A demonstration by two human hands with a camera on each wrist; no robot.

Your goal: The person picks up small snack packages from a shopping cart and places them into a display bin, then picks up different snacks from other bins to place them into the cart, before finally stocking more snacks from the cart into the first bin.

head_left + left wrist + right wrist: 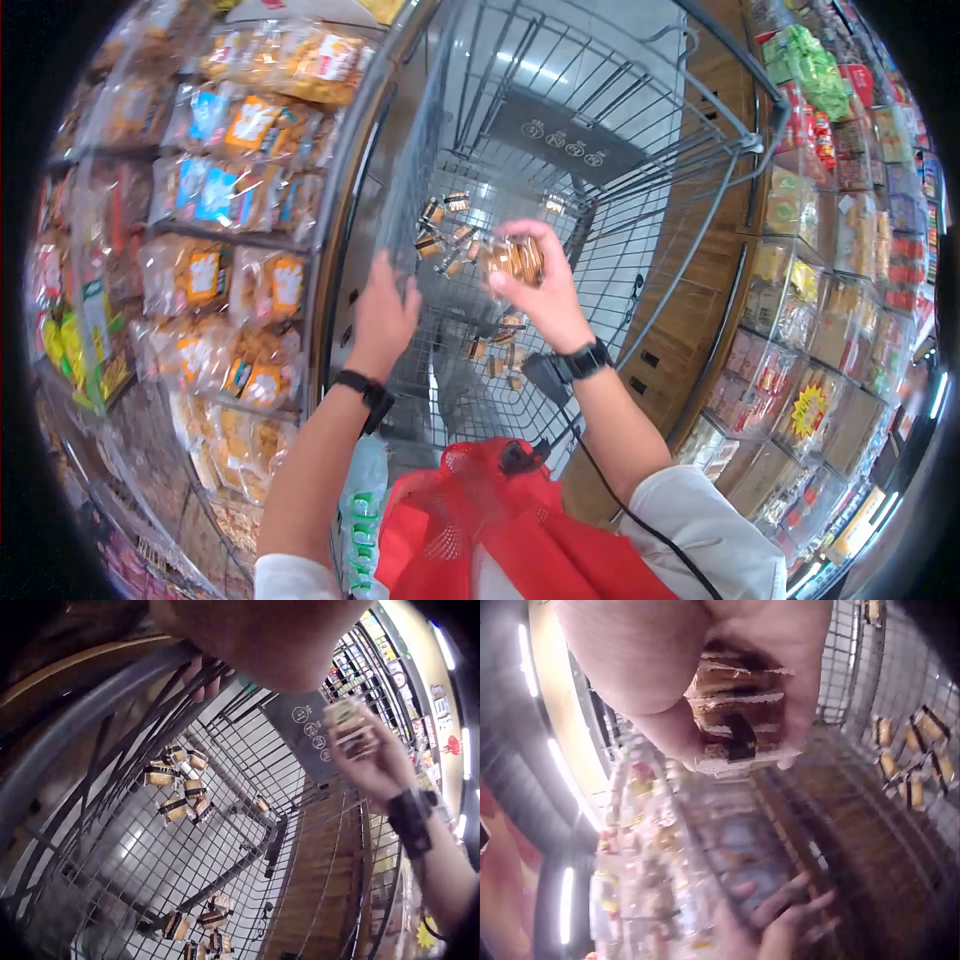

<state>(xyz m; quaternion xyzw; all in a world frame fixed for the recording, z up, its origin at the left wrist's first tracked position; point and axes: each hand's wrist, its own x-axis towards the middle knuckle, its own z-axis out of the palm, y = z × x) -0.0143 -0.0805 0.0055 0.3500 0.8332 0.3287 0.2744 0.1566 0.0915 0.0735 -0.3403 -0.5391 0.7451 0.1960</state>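
Observation:
My right hand (548, 290) grips several small wrapped snack packs (518, 260) between thumb and fingers, above the shopping cart (655, 190). In the right wrist view these packs (742, 701) are stacked in layers, brown with pale wrapper edges and a dark band. My left hand (382, 315) hangs over the cart's left side with its fingers extended and holds nothing. Below, wrapped snacks (174, 810) with dark bands lie in two loose groups on the cart's wire bottom. A single one (260, 803) sits apart near the far end.
Shelves with bagged snacks (265, 205) rise along the left, and packaged goods (790, 300) fill those on the right. Wooden shelf panels (690, 300) flank the cart. A dark plate with round symbols (565, 135) forms part of the cart's far end. A black cable (640, 530) runs from my right wrist.

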